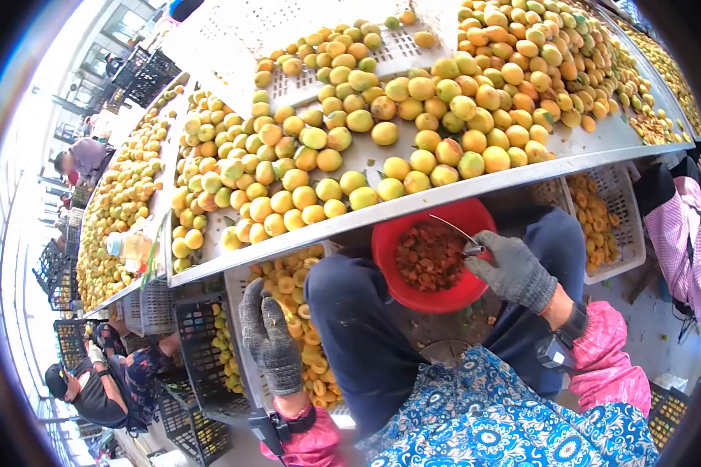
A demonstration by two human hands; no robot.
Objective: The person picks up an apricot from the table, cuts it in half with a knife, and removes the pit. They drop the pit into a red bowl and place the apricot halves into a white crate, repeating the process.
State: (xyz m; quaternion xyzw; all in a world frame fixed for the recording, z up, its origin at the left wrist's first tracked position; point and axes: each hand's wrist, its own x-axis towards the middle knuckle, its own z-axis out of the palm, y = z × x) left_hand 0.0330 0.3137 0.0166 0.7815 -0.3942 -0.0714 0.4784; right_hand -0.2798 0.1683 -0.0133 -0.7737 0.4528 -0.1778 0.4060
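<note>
My right hand (514,268), in a grey glove, is closed round the handle of a curved metal tool (453,227) above the right side of a red bowl (382,261). Dark reddish-brown pits (428,257) lie in the bowl, which sits between my knees. My left hand (271,335), also gloved in grey, is over a crate of halved yellow fruit (319,366), its fingers apart and nothing visible in them. Whole yellow-orange fruit (420,159) covers much of the metal table (350,227) in front of me.
Black crates (202,350) stand at the left. A white crate (627,226) with fruit halves is under the table at the right. A bottle (132,247) lies on the left table. Co-workers sit at the lower left (101,389) and at the far right (681,226).
</note>
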